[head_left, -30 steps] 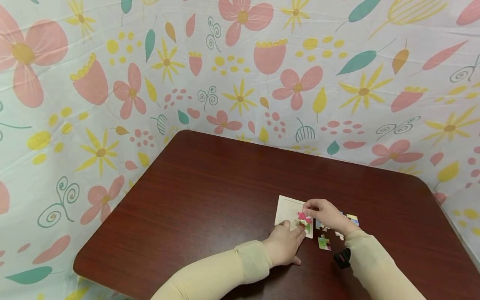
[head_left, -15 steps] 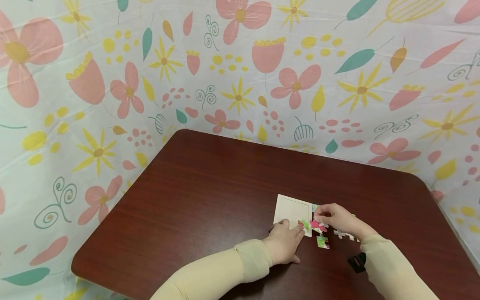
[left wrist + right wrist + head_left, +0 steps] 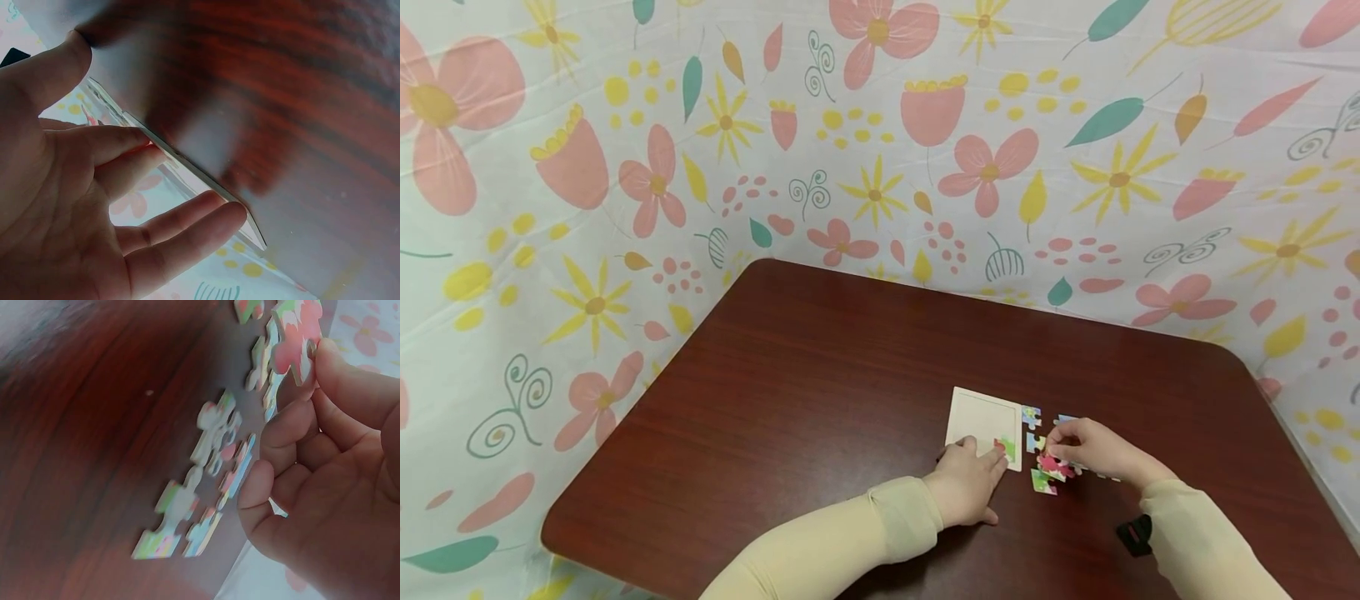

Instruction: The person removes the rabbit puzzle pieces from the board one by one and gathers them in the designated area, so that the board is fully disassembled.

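Note:
A pale square puzzle tray [image 3: 985,412] lies on the table with a green and red puzzle piece [image 3: 1008,448] in its near right corner. My left hand [image 3: 964,483] rests over the tray's near edge, fingers spread; in the left wrist view its fingertips touch the tray's rim [image 3: 206,181]. Right of the tray, my right hand [image 3: 1093,450] pinches a pink and white puzzle piece [image 3: 299,340] between thumb and fingers. That piece is held close over other loose pieces, near a green one [image 3: 1042,482].
Several loose puzzle pieces [image 3: 178,503] lie on the dark red-brown table [image 3: 820,367] beside and under my right hand. Blue-toned pieces [image 3: 1031,415] sit along the tray's right side. A flower-print cloth [image 3: 880,196] hangs behind the table.
My right hand has carried the pink piece from over the tray to the right, above the loose pieces. The green and red piece stays in the tray, and my left hand has kept its place.

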`<state>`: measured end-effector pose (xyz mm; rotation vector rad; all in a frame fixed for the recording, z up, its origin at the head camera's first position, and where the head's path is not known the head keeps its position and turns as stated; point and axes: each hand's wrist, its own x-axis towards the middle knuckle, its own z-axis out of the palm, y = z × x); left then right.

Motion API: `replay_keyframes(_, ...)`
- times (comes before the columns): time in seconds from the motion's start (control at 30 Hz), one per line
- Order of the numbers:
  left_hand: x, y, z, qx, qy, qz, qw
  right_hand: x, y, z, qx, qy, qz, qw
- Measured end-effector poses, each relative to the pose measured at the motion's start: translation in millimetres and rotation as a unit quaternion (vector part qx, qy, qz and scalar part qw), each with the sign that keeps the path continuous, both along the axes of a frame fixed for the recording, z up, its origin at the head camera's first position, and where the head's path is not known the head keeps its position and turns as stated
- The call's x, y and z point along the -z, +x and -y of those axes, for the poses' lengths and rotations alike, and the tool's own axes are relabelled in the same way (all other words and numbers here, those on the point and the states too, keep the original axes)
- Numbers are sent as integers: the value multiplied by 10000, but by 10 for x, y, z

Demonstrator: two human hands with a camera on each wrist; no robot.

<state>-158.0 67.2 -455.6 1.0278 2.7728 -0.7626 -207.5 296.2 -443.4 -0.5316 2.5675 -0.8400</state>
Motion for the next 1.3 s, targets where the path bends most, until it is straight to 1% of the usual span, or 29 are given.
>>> replay_keyframes(0.27, -8, 8, -3, -29, -13, -11, 10000, 49, 88, -168, -103, 120, 30, 9999)
replay_keyframes(0.57, 23, 0, -4, -61, -86, -58, 9999, 86, 169, -261, 112, 250, 138, 9995)
replay_keyframes(0.77, 21, -7, -15, -91, -53, 23, 9999, 107, 200, -277, 196, 345, 114, 9991)
replay_keyframes(0.9, 17, -4, -20, -111, -55, 65, 9999, 127, 234, -273, 267, 455, -27, 9986)
replay_keyframes(1.07, 13, -2, -19, -104, -102, 65, 9999, 149, 292, -230, 639, 711, -162, 9953)
replay_keyframes(1.2, 10, -1, -13, -78, -146, 44, 9999, 190, 347, -203, 866, 830, -429, 9919)
replay_keyframes(1.3, 12, -3, -7, -63, -132, 30, 9999, 224, 378, -192, 950, 874, -705, 9891)
